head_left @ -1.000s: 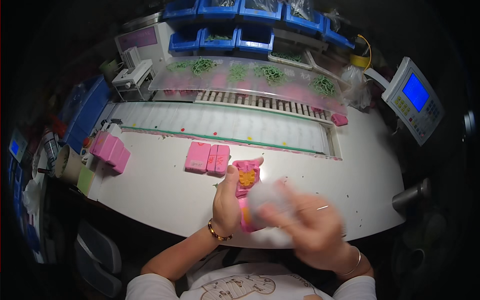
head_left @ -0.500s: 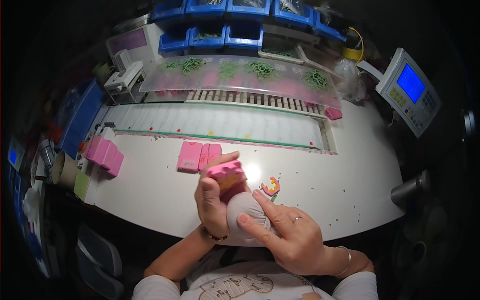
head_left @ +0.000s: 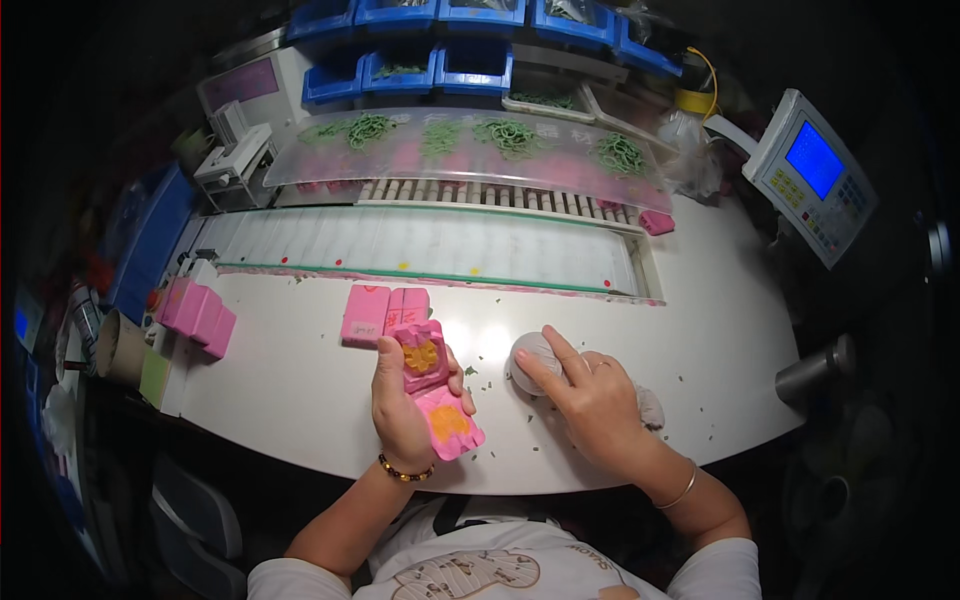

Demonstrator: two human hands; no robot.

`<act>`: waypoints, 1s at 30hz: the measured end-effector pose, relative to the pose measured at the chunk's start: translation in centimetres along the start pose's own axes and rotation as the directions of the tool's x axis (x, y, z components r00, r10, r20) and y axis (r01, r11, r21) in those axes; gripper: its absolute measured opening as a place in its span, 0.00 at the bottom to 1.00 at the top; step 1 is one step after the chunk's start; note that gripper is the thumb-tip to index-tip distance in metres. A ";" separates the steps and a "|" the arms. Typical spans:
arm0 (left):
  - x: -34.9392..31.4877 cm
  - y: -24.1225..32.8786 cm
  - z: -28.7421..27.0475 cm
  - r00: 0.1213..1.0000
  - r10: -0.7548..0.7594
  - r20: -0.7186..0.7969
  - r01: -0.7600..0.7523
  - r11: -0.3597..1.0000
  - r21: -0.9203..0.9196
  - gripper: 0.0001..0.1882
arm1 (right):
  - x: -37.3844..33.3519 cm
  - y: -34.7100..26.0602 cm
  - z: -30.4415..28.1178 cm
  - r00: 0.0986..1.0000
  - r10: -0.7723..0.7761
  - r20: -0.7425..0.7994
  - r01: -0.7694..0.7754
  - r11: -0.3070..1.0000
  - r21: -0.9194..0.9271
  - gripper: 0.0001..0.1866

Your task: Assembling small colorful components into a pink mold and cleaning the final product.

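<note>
My left hand (head_left: 397,412) holds a pink rubber mould (head_left: 426,372) that is folded open. Yellow-orange flower-like patterns show on both inner faces. To the right, my right hand (head_left: 590,385) is closed around a round, off-white cloth bag (head_left: 532,362) at the tabletop. The thumb and some fingers of that hand are hidden. Bunched grey cloth (head_left: 650,408) shows beyond its outer side. Pink mould blocks (head_left: 367,315) lie just past my left hand.
Another stack of pink blocks (head_left: 198,318) stands at the left. Small green scraps dot the white table (head_left: 300,400). Farther back are a white slotted panel (head_left: 420,245) and a translucent cover (head_left: 450,165) bearing green pieces. A control screen (head_left: 815,175) and metal cylinder (head_left: 820,370) are at the right.
The cloth bag has moved right and away from me, off the mould, with my right hand. The mould has tilted to show its inside. The pink-and-yellow piece on the table is out of sight.
</note>
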State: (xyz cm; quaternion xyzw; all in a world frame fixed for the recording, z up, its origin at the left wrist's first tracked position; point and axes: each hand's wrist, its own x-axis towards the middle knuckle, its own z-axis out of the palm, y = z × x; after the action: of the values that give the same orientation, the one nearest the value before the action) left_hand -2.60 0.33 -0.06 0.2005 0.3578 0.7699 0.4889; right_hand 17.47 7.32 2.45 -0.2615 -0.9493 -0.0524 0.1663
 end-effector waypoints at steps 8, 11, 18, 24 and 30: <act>-0.6 -0.2 -1.4 0.973 -0.229 -0.007 0.228 0.971 -0.070 0.32 | -1.4 2.2 -1.1 0.983 0.174 -0.055 -0.172 0.984 0.040 0.34; -1.0 -0.3 -1.2 0.959 -0.284 -0.004 0.282 0.953 -0.107 0.32 | -2.4 3.1 -0.5 0.953 0.304 -0.011 -0.304 0.952 -0.041 0.32; -1.7 -1.3 -1.0 0.922 -0.382 0.059 0.386 0.912 -0.135 0.31 | 0.8 0.3 1.1 0.961 0.268 -0.064 -0.254 0.952 0.171 0.21; -2.3 -1.0 -0.7 0.926 -0.372 0.058 0.377 0.918 -0.125 0.31 | 1.3 1.0 4.8 0.951 0.296 0.091 -0.310 0.919 0.243 0.13; -2.1 -1.5 -1.2 0.907 -0.417 0.053 0.420 0.892 -0.167 0.29 | 1.2 1.8 4.1 0.923 0.345 0.172 -0.385 0.793 0.472 0.08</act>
State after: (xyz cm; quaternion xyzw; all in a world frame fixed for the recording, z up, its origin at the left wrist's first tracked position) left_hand -1.51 -1.59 -1.86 0.0813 0.3197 0.6733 0.6617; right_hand 16.22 10.23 -0.98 -0.3898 -0.8676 0.2369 0.1981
